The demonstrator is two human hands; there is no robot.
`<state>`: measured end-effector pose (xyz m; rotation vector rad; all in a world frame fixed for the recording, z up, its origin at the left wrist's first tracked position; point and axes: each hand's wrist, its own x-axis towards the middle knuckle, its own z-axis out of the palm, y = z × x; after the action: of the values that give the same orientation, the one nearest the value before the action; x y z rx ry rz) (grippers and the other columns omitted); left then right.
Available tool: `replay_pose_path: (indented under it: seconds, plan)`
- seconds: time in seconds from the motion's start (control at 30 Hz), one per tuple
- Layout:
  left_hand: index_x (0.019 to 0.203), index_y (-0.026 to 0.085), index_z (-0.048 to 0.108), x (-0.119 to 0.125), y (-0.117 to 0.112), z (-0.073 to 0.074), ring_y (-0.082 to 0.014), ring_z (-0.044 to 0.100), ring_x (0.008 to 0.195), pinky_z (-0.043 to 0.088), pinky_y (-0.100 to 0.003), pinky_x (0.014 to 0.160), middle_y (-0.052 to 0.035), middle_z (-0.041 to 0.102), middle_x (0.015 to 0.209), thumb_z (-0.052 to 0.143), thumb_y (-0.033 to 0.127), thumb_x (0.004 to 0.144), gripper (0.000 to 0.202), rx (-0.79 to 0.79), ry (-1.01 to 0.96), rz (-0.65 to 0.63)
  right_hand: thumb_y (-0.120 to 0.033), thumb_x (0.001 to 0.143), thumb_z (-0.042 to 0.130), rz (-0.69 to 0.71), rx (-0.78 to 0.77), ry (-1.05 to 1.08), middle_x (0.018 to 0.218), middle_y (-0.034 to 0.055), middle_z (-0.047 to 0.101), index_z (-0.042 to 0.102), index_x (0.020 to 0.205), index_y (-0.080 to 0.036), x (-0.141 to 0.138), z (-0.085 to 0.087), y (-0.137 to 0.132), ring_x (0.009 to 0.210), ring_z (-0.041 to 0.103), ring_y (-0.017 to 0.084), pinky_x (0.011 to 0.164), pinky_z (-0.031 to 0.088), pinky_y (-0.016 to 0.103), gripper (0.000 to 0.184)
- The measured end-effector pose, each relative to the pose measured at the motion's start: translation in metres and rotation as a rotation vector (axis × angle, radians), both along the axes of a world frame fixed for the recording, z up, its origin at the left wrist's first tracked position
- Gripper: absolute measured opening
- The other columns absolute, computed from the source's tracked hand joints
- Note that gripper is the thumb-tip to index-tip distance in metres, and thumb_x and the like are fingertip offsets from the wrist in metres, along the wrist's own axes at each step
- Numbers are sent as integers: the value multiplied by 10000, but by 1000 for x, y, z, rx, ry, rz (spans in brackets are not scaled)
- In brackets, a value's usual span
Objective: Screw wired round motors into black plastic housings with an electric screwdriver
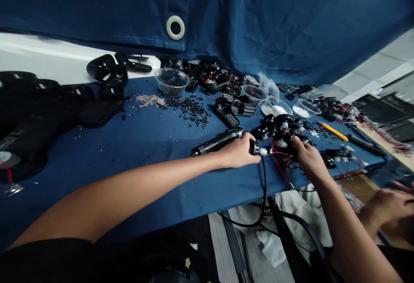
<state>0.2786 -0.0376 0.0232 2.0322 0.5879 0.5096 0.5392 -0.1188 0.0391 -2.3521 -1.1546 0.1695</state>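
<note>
My left hand (241, 150) reaches across the table, its fingers wrapped round a black cylindrical piece with a silver end (261, 150). Just behind that hand lies a black electric screwdriver (215, 142), its ribbed end towards the left. My right hand (307, 155) pinches a black part with red wires (293, 141) at the edge of a heap of similar parts; its fingertips are partly hidden. Thin red wires (277, 155) run between the two hands. A black cable (265, 183) hangs from near the silver end over the table's front edge.
Loose black screws (194, 111) and copper-coloured bits (150, 100) lie near a clear bowl (172, 82). Tubs of white material (305, 108) stand behind the heap. A yellow-handled tool (334, 131) lies right. Black housings (64, 97) crowd the left. Another person's hand (390, 201) is at far right.
</note>
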Motion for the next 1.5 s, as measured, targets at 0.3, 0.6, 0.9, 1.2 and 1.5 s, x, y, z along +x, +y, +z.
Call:
replay_pose_path:
  seconds: [0.3, 0.6, 0.9, 1.2, 1.5]
  plan:
    - [1173, 175, 389, -1, 1, -1, -224, 607, 902, 459, -288, 718, -87, 620, 1035, 580, 429, 750, 528, 16, 41, 39, -649, 780, 435, 117, -71, 61, 859, 89, 679, 549, 992, -193, -8, -4, -22, 774, 653, 226, 678, 492, 330, 515]
    - [1193, 159, 393, 0, 0, 0, -226, 602, 934, 464, -298, 755, -108, 613, 1076, 599, 410, 751, 549, -15, 49, 62, -594, 685, 621, 381, -205, -116, 943, 51, 681, 636, 901, -228, -20, -7, -42, 890, 619, 249, 808, 446, 359, 425]
    - [1188, 163, 395, 1, 0, 0, -217, 602, 942, 468, -297, 772, -105, 612, 1074, 592, 421, 755, 541, -8, 53, 69, -396, 785, 513, 501, -131, -267, 917, 57, 675, 645, 907, -223, -22, -12, -39, 864, 615, 239, 779, 452, 359, 250]
    - [1156, 150, 381, 8, -2, 5, -261, 617, 939, 472, -316, 745, -136, 623, 1058, 562, 460, 774, 524, 1, 128, 161, -377, 787, 508, 379, 40, -263, 906, 46, 675, 631, 856, -233, -39, 1, -41, 830, 631, 227, 785, 476, 366, 202]
    - [1104, 134, 442, -3, -7, 21, -273, 626, 931, 485, -321, 733, -156, 635, 1047, 513, 535, 787, 516, -31, 215, 198, -480, 851, 425, 91, 278, 256, 808, 67, 675, 434, 927, -248, -34, 7, -31, 713, 678, 240, 693, 544, 434, 244]
